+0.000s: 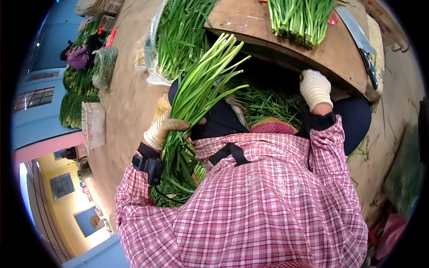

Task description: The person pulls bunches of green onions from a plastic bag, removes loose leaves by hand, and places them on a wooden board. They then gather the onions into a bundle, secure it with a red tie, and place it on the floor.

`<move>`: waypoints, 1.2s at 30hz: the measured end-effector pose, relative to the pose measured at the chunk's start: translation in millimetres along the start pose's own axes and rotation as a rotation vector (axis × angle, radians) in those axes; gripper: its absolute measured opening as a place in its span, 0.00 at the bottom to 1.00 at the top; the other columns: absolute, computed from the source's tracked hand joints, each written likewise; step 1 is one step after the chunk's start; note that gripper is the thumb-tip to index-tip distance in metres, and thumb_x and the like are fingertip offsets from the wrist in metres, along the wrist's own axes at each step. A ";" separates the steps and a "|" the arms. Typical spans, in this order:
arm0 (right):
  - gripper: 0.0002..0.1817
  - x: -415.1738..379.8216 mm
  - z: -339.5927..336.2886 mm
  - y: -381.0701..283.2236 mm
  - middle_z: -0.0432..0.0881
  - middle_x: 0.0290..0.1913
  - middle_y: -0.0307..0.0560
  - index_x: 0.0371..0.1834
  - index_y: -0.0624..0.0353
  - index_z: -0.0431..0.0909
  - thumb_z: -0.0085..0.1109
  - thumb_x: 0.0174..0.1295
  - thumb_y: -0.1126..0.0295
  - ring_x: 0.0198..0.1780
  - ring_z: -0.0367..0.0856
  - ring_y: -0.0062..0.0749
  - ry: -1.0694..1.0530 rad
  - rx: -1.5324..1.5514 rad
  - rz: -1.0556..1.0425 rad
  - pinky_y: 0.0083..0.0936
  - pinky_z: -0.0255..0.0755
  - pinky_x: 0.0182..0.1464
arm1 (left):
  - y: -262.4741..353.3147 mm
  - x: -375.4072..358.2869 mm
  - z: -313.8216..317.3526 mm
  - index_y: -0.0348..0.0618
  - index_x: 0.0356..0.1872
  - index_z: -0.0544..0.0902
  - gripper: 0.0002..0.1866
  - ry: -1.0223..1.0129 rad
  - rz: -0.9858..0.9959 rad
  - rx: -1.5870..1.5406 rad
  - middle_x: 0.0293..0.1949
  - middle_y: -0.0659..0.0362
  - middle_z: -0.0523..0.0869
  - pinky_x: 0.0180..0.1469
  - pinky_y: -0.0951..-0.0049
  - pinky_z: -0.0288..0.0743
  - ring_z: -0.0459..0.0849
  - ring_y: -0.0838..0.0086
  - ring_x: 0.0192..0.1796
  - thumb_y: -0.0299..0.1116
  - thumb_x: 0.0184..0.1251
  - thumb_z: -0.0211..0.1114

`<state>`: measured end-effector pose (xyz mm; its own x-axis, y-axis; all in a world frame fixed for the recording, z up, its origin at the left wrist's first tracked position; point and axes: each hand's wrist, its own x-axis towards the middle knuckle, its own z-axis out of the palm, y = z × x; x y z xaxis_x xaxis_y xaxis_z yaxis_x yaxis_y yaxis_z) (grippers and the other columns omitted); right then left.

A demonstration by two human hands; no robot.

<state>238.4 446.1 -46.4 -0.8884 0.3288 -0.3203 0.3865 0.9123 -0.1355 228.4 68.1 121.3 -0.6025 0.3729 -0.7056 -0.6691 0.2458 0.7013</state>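
My left hand (164,129), in a white ribbed work glove, is closed around a loose bunch of green chives (199,82). Their pale cut ends point up and away from me, while the leafy part hangs down by my left forearm. More chives with a red tie (196,176) show beneath that arm. My right hand (315,88), gloved the same way, is curled at the near edge of the wooden board (250,20); what its fingers hold, if anything, I cannot tell. On the board lies a trimmed bundle of chives (298,22).
A large knife (367,64) with a black handle lies at the board's right side. Left of the board, a clear plastic bag (156,73) holds many chives. Loose trimmings (272,105) cover the floor between my legs. Farther left are a white crate (93,125) and another person (79,57).
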 end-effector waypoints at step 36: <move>0.10 -22.8 -225.5 -79.1 0.83 0.30 0.44 0.38 0.58 0.77 0.61 0.66 0.62 0.30 0.84 0.30 0.267 1.345 -0.913 0.28 0.81 0.37 | 63.9 187.9 6.1 0.42 0.51 0.84 0.13 0.107 0.749 0.944 0.41 0.58 0.89 0.50 0.73 0.78 0.85 0.74 0.43 0.28 0.66 0.65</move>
<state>172.3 421.5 183.0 -0.8887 -0.0054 0.4585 -0.4586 0.0092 -0.8886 75.1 159.3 34.2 -0.7674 0.6377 -0.0662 0.4154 0.5731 0.7064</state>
